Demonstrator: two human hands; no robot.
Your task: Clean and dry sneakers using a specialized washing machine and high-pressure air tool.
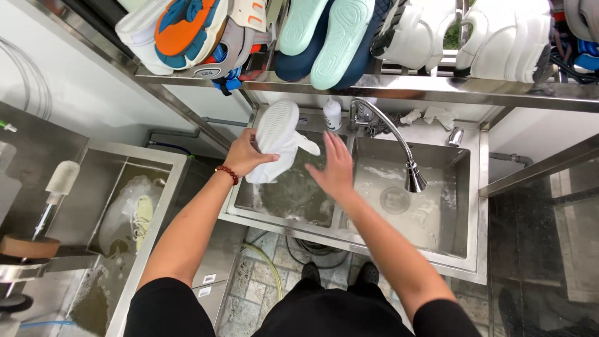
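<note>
At 9 o'clock, a steel tub (93, 187) w/ a soaking shoe (134, 215). Near centre, left hand (246, 156) w/ fingers closed round a white shoe (277, 138), sole up, held over the left sink basin (293, 193). Right hand (334, 168) at its 3 o'clock, fingers open & spread, just beside the shoe. Faucet (399, 146) over the right basin; shoe rack (349, 37) at 12.

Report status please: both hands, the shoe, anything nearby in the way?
Left hand grips white shoe, sole up, over the left sink basin. Right hand open beside it, empty. Faucet hangs over right basin, apart from hands.
</note>
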